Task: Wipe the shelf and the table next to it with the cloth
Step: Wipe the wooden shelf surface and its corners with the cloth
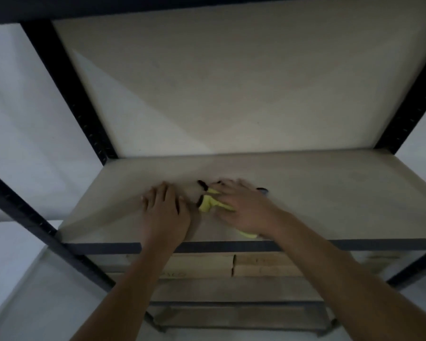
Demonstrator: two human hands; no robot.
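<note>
Two flat hands are being pressed on the shelf (330, 193): the yellow cloth (210, 203) is being pinned beneath the right hand's (244, 210) spread fingers, the left hand (166, 212) beside it.

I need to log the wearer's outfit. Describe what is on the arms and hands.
Both forearms are bare as far as the frame shows: no sleeves in view. The left hand and right hand wear no gloves. I can make out no watch, ring or wristband, though the picture is dim and the right hand is blurred.
</note>
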